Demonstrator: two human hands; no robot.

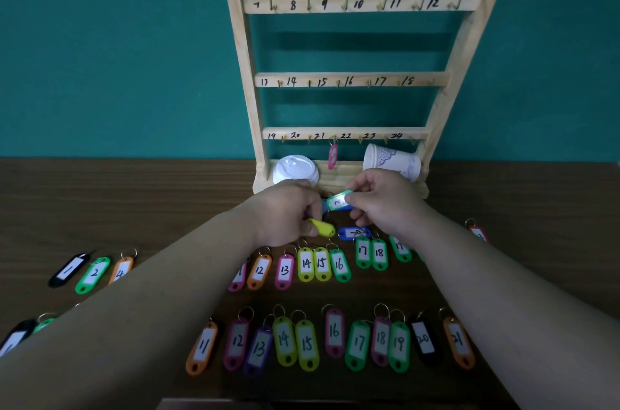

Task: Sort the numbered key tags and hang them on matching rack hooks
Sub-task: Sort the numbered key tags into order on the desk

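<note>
A wooden rack [349, 3] with numbered hooks stands at the back of the table. One pink tag [332, 156] hangs on its bottom rail near hook 21. My right hand [385, 201] pinches a green tag [339, 200] just in front of the rack's base. My left hand [288, 211] holds a yellow tag [321, 227] and touches the green tag's ring end; a blue piece shows behind its fingers. A blue tag [354, 233] lies below the hands. Several numbered tags lie in rows on the table, such as 14 [306, 263] and 17 [358, 344].
A white cup lid [295, 169] and a tipped paper cup [392, 161] lie on the rack's base. More tags sit at the far left [94, 274] and far right [478, 232]. My forearms cross over parts of the tag rows on the brown table [134, 201].
</note>
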